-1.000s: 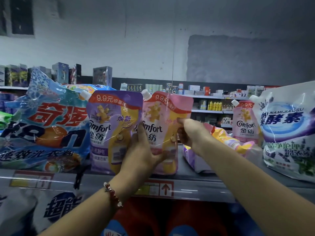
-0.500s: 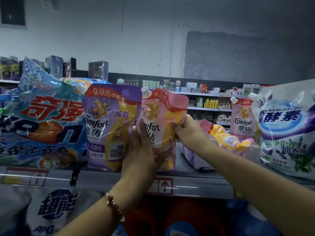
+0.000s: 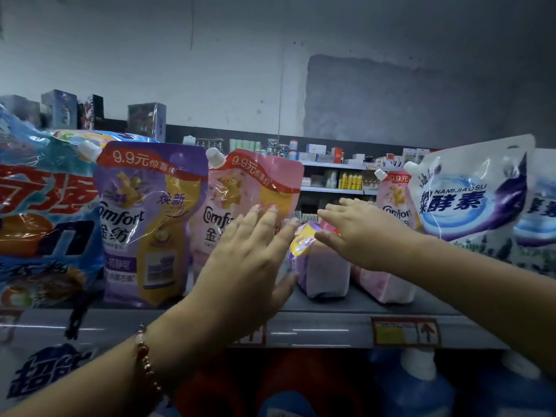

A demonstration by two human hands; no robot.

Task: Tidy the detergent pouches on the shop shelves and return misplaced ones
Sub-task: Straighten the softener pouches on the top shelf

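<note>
Shop shelf (image 3: 325,323), left hand (image 3: 249,251) flat against pink pouch (image 3: 255,188), right hand (image 3: 355,233) spread empty above fallen purple pouch (image 3: 319,263)

The left hand (image 3: 249,260) is raised, palm forward, with straight, spread fingers and a beaded bracelet (image 3: 144,356) on its wrist. The right hand (image 3: 358,233) reaches forward, fingers extended, apparently gripping nothing.
</note>
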